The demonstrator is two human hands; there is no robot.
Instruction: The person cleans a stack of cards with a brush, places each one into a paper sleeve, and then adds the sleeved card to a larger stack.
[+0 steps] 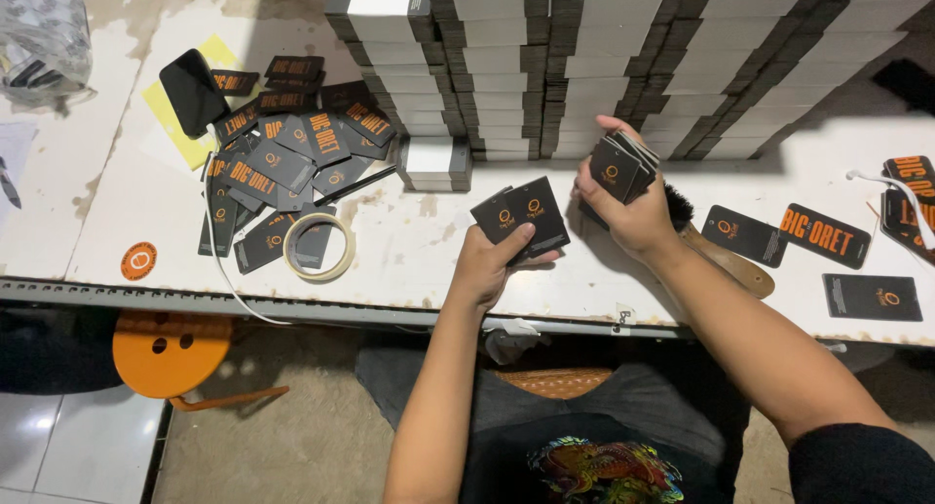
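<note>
Two black tags fanned in left hand; thicker tag stack in right hand.

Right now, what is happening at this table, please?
A person sits at a worn white table and sorts black card tags. The left hand holds a few tags fanned out; the right hand grips a thicker stack of tags. A loose pile of tags lies to the left beside a tape roll. Stacked white boxes stand behind.
</note>
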